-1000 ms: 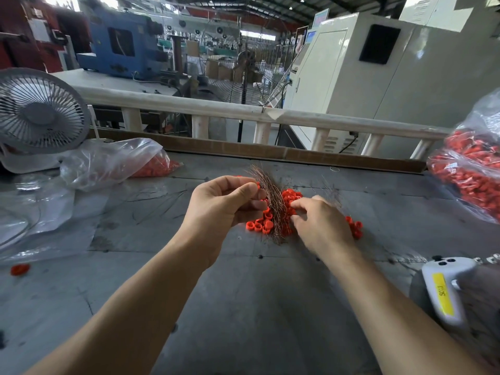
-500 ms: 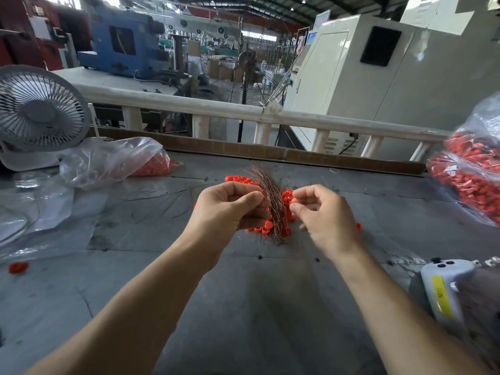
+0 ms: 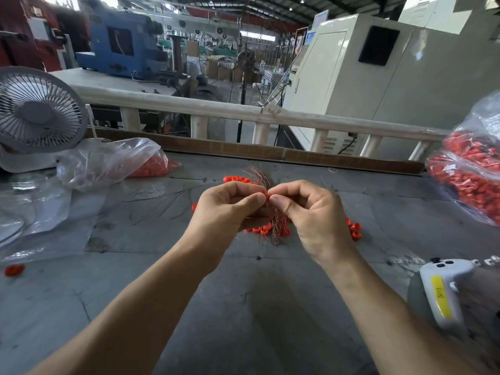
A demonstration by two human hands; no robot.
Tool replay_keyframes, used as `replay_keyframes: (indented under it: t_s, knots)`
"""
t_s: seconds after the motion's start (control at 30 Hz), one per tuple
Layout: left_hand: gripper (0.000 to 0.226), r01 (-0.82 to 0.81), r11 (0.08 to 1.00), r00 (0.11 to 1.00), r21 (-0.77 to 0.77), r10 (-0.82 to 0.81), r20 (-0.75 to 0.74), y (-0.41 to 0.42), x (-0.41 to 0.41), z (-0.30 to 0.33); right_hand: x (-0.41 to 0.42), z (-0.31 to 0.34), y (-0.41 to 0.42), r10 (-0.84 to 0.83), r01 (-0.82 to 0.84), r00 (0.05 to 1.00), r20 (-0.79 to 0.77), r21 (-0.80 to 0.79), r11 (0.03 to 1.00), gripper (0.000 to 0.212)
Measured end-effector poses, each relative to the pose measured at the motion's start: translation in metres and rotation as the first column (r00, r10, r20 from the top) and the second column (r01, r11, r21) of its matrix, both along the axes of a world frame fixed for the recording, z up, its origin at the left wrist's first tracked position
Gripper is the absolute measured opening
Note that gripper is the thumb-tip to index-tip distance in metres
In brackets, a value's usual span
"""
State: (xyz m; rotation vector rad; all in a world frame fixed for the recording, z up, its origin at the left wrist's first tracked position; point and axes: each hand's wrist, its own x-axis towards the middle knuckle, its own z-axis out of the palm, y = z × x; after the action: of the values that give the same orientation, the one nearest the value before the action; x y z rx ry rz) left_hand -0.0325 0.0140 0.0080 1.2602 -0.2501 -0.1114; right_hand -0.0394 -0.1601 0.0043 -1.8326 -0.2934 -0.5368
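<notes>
My left hand grips a bundle of thin copper-coloured wires, whose ends fan out above and below the fist. My right hand pinches a small red ring between thumb and forefinger, right against the left thumb tip at the bundle. Both hands hover above the grey table. Several loose red rings lie on the table under and around the hands, partly hidden by them.
A clear bag with red rings lies at the left beside a white desk fan. A fuller bag of red parts sits at the right edge. A white handheld device with a yellow label lies front right. One stray red ring lies far left.
My right hand lifted off the pile with a red ring and moved up and left to meet my left hand, which rose slightly with the wire bundle.
</notes>
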Motion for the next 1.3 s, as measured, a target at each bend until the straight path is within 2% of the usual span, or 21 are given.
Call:
replay_keyframes:
  t_s: [0.2, 0.33, 0.5, 0.77, 1.03, 1.2, 1.3]
  knots:
    - [0.016, 0.0, 1.0, 1.0, -0.004, 0.0, 0.026, 0.0001, 0.0007, 0.0005, 0.0011, -0.0006, -0.0017, -0.021, 0.021, 1.0, -0.011, -0.007, 1.0, 0.009]
    - [0.015, -0.006, 1.0, 0.998, 0.009, 0.005, 0.055, 0.0002, 0.0012, -0.0001, 0.0008, 0.0017, -0.0008, -0.031, 0.031, 0.998, 0.045, 0.01, 0.999, 0.01]
    - [0.013, 0.007, 0.999, 0.995, 0.035, -0.011, 0.098, 0.0006, 0.001, -0.0008, 0.0011, 0.0021, -0.0001, 0.017, -0.018, 0.997, 0.076, 0.008, 1.0, 0.009]
    - [0.014, -0.032, 0.993, 0.983, 0.11, 0.011, 0.182, 0.0006, 0.0014, -0.001, -0.0006, 0.0008, -0.0006, 0.064, -0.065, 0.997, 0.033, 0.03, 0.997, 0.01]
    - [0.015, -0.037, 0.995, 0.984, 0.094, 0.02, 0.178, 0.0009, 0.0003, 0.0, 0.0006, -0.0008, 0.0012, 0.057, -0.061, 0.996, 0.071, 0.051, 0.997, 0.009]
    - [0.014, -0.025, 0.994, 0.983, 0.103, 0.006, 0.183, 0.0009, 0.0009, -0.0009, -0.0016, 0.0024, 0.002, 0.046, -0.037, 0.985, 0.164, -0.058, 0.998, 0.008]
    - [0.014, -0.017, 0.994, 0.982, 0.106, -0.003, 0.188, 0.001, 0.0012, -0.0012, -0.0033, 0.0036, 0.0004, 0.045, -0.031, 0.986, 0.16, -0.094, 0.995, 0.007]
